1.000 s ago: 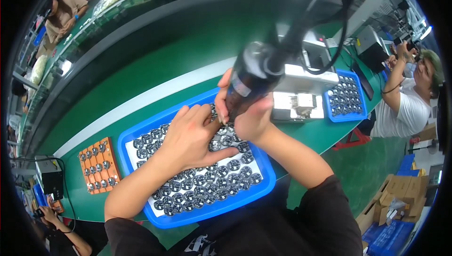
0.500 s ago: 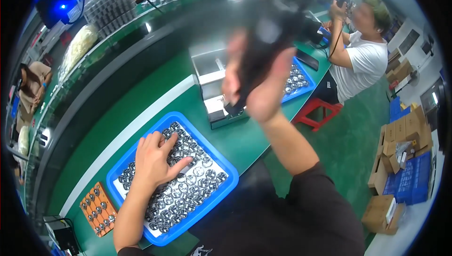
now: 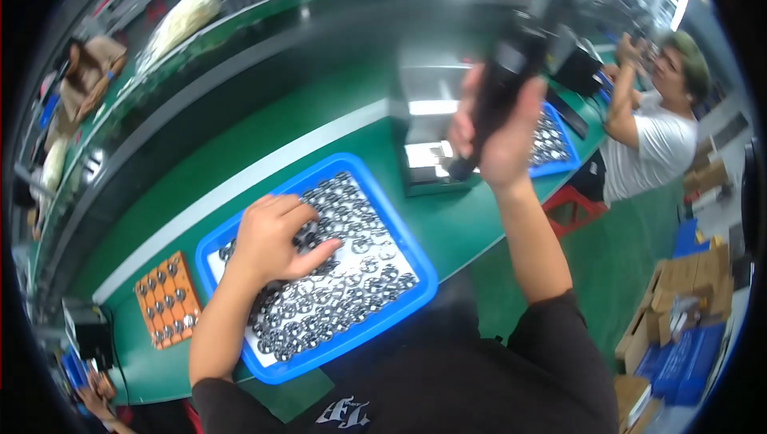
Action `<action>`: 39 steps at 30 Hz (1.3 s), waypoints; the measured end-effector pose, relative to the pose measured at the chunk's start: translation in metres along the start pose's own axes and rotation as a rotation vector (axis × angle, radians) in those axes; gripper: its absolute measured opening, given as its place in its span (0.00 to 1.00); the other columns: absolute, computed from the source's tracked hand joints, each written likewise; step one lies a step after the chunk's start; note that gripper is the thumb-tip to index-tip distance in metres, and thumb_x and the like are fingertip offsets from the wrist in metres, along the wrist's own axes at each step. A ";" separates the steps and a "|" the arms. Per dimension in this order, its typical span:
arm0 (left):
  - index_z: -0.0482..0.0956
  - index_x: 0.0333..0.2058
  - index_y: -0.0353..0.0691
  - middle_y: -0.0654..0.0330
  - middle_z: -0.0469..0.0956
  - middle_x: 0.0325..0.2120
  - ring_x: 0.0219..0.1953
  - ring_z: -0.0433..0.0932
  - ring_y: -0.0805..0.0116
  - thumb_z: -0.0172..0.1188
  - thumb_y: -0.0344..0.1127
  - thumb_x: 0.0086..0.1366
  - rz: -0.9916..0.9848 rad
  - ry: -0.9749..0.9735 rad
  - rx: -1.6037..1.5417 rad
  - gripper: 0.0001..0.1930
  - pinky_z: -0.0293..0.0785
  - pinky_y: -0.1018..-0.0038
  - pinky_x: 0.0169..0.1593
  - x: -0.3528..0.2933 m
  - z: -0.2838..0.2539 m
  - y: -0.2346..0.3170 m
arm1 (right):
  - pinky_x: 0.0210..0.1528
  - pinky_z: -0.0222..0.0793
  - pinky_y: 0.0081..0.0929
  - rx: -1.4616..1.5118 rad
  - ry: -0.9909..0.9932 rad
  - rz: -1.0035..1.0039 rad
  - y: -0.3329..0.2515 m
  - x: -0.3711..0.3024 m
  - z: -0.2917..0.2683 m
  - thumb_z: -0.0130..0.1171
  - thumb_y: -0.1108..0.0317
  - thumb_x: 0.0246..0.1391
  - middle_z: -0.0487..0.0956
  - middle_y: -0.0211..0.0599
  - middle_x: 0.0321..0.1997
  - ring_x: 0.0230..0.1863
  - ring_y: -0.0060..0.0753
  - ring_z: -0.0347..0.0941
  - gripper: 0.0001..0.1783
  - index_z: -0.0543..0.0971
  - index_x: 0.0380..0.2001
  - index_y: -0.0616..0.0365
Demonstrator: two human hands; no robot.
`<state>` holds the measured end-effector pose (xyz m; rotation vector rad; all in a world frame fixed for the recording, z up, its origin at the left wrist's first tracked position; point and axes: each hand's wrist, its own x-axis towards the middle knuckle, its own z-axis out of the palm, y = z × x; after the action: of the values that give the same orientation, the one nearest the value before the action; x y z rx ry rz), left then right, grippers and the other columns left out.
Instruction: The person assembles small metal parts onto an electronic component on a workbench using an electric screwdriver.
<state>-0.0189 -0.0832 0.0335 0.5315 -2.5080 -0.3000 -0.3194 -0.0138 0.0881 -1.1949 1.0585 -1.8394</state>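
Note:
My left hand (image 3: 276,236) rests over a blue tray (image 3: 430,278) filled with small round black-and-silver metal parts (image 3: 315,310) on a white liner. Its fingers are bent down among the parts, the thumb stretched apart, and nothing shows in its grasp. Raised at the right, my right hand (image 3: 511,146) is wrapped round a black electric screwdriver (image 3: 505,79), smeared by motion. The tool slants, with its lower end near a grey metal box (image 3: 435,188) on the bench. Left of the tray lies an orange fixture (image 3: 192,298) bearing rows of round metal parts.
The green bench (image 3: 455,230) curves along a dark raised rail. Farther right, a second blue tray (image 3: 559,166) of parts lies near a co-worker in a white shirt (image 3: 659,142) on a red stool (image 3: 571,206). Cardboard boxes (image 3: 687,290) stand on the floor at right.
The view has shifted, so the bench things sit differently in the picture. My left fingers are more bent, still over the tray. The screwdriver stays in my right hand.

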 end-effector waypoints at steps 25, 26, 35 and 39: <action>0.84 0.48 0.41 0.55 0.68 0.29 0.34 0.70 0.57 0.66 0.65 0.54 -0.146 -0.268 -0.020 0.34 0.66 0.63 0.41 -0.008 0.000 -0.017 | 0.23 0.67 0.25 0.047 -0.316 0.002 0.104 0.006 0.113 0.31 0.11 0.47 0.70 0.35 0.18 0.16 0.27 0.67 0.58 0.64 0.50 0.62; 0.84 0.48 0.41 0.55 0.68 0.30 0.35 0.70 0.57 0.66 0.65 0.54 -0.146 -0.271 -0.015 0.34 0.66 0.63 0.41 -0.008 0.001 -0.017 | 0.23 0.67 0.25 0.044 -0.311 -0.001 0.105 0.005 0.113 0.31 0.11 0.47 0.70 0.35 0.18 0.16 0.27 0.67 0.58 0.64 0.50 0.62; 0.84 0.45 0.38 0.53 0.71 0.29 0.35 0.73 0.55 0.66 0.62 0.55 -0.135 -0.295 -0.018 0.32 0.68 0.61 0.41 0.006 -0.001 -0.008 | 0.19 0.64 0.19 0.167 -0.259 -0.048 0.108 0.001 0.109 0.50 0.18 0.49 0.73 0.34 0.19 0.17 0.22 0.68 0.54 0.66 0.50 0.66; 0.85 0.46 0.39 0.54 0.69 0.29 0.33 0.70 0.54 0.67 0.65 0.52 -0.234 -0.328 -0.005 0.35 0.67 0.61 0.40 0.003 -0.003 0.000 | 0.19 0.62 0.18 0.220 -0.265 -0.022 0.112 -0.002 0.115 0.47 0.17 0.50 0.73 0.33 0.19 0.18 0.18 0.68 0.54 0.72 0.47 0.67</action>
<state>-0.0196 -0.0853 0.0373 0.8343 -2.7590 -0.5190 -0.1985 -0.0896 0.0151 -1.2773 0.6805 -1.7059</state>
